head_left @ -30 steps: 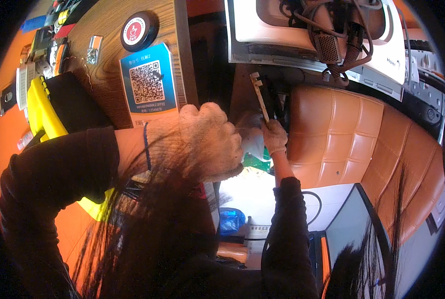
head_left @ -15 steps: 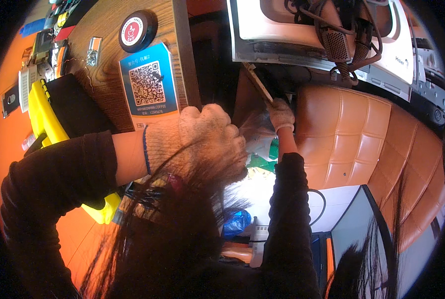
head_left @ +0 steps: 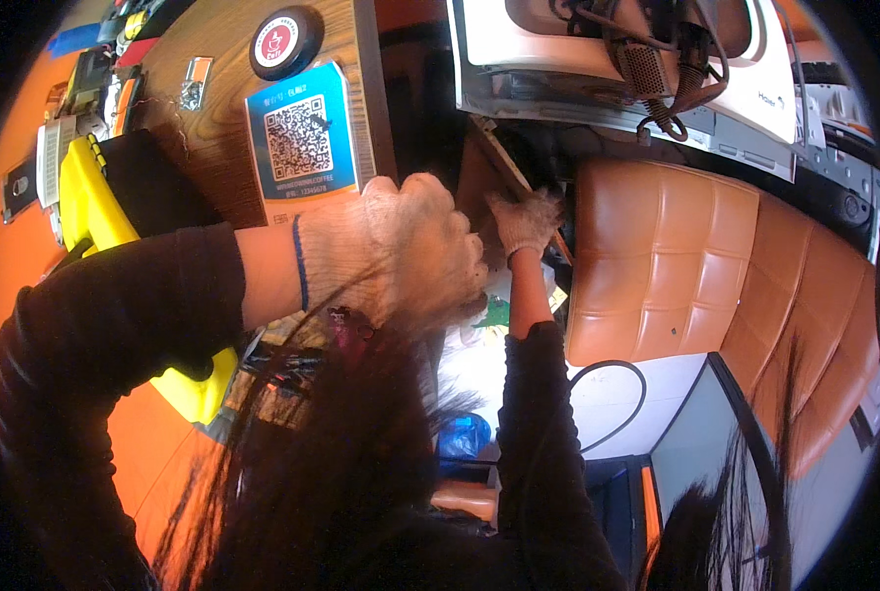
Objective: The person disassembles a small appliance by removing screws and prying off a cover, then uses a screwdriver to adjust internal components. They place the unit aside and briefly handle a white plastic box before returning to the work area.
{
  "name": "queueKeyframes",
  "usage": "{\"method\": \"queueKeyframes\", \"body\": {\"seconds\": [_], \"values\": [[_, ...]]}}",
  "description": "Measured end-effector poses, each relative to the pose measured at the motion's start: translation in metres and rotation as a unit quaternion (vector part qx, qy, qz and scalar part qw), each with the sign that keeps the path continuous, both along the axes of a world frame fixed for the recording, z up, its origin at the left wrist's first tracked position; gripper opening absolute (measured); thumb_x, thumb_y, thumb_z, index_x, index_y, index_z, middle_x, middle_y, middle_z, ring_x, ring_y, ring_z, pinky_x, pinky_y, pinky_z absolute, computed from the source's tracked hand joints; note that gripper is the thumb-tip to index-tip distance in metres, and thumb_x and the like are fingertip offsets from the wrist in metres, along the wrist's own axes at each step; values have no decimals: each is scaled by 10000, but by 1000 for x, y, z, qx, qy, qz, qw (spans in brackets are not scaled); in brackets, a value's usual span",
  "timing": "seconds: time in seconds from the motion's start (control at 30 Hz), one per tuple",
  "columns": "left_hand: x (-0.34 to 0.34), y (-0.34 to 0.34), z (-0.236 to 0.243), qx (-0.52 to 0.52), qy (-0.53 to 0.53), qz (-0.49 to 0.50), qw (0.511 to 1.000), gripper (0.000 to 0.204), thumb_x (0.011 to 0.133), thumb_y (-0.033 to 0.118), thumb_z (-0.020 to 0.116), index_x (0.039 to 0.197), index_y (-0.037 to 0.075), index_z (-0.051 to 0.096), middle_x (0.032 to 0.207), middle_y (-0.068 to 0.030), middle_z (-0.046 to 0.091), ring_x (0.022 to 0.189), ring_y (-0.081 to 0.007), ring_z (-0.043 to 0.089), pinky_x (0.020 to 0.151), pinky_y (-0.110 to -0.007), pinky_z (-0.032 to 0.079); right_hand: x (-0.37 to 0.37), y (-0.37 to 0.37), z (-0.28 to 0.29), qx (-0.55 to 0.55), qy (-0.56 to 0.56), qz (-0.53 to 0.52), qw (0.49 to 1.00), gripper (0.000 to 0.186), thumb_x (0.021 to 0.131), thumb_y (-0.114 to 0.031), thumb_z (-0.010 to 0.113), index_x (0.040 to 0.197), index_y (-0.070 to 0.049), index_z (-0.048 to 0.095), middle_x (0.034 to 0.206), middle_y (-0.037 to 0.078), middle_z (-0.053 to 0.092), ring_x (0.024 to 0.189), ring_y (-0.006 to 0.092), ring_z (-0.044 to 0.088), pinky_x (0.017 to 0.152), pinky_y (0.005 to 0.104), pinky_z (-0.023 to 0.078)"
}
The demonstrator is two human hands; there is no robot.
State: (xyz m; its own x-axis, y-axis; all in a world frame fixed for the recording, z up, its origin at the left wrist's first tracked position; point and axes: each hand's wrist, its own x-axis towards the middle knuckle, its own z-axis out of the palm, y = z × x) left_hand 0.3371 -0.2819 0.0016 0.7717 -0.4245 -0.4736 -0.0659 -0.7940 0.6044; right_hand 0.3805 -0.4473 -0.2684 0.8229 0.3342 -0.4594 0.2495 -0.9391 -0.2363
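Note:
My left hand [head_left: 396, 246], in a soiled knit work glove, is closed in a fist beside the edge of the wooden table [head_left: 356, 59]. What its fingers hold, if anything, is hidden below them. My right hand [head_left: 527, 225], gloved alike, reaches farther into the gap between the table and the brown padded seat. Its thumb and fingers are spread in front of a narrow wooden board edge [head_left: 504, 158]; whether they touch it I cannot tell. A green piece [head_left: 496, 312] shows below, between my forearms.
A blue-and-white code card [head_left: 307, 138] and a round black disc [head_left: 285, 42] lie on the table. A yellow-and-black case [head_left: 100, 207] stands left. A white appliance [head_left: 617, 59] with cables overhangs the far side. The tufted seat [head_left: 657, 266] is at right; a blue bag [head_left: 465, 433] lies below.
My right hand has shifted left and its fingers have spread away from the wooden board. My left fist has risen slightly and stays closed. The whole view has shifted a little.

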Motion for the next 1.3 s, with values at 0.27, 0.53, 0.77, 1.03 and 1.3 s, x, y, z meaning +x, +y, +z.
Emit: {"method": "queueKeyframes", "body": {"seconds": [0.27,0.53,0.77,1.03,1.3], "values": [[17,-2,18,143,26,-175,974,361,908,425,450,860,125,646,776,-69,635,744,-245,656,659,-385,489,-10,-2,68,319,-42,-20,947,793,836,-313,664,1469,-28,278,1489,218,323,1399,377,263,1155,432,208],[11,-9,19,191,-74,-228,952,410,948,411,415,870,95,665,812,-100,661,755,-288,664,661,-424,484,-39,-15,135,541,78,-232,805,616,1006,-407,375,1508,-80,229,1547,127,260,1436,244,226,1166,379,184],[21,-28,31,353,-268,-401,802,196,777,216,557,880,65,628,825,-96,631,686,-227,620,474,-398,446,-29,-14,300,876,162,-295,346,729,968,-602,273,1503,-110,222,1510,203,290,1409,350,255,1171,488,156],[-42,-1,152,325,-316,-114,884,147,687,191,625,694,59,688,665,-109,665,641,-269,673,535,-391,498,-157,-19,492,930,326,-126,117,805,928,-686,170,1486,-117,278,1530,230,218,1422,391,178,1165,576,72],[-328,-36,205,179,-519,243,800,297,836,220,607,1087,64,637,956,-131,668,879,-278,654,750,-393,519,-290,-23,540,872,462,-137,85,784,896,-705,296,1486,-188,306,1532,215,226,1411,439,182,1160,594,54]]}}
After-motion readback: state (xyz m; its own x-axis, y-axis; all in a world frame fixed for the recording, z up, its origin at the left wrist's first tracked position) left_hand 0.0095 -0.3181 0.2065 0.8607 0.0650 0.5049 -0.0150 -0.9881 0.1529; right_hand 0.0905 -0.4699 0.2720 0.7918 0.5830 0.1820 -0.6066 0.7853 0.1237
